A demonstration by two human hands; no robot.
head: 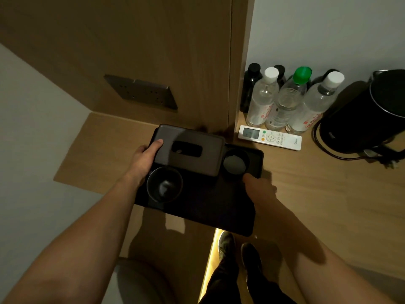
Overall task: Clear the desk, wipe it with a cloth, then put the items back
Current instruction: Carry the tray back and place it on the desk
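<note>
Remote control [270, 138]: small logo at right end, too small to read
Bottles [261, 102]: red label print, unreadable
Kettle [363, 119]: faint brand mark, illegible

We see a wood wall panel [109, 40] at the back with a dark grey socket plate [141, 91] set in it, several outlets, nothing plugged in. White wall [328, 29] to the right of the panel, another white wall [32, 128] on the left. Low down, a warm light strip [210, 260] glows along the floor. Just beside it we see two dark shoes [225, 242] and dark trousers [230, 286]. A pale rounded object [133, 281] sits bottom left; we can't tell what it is.
</note>
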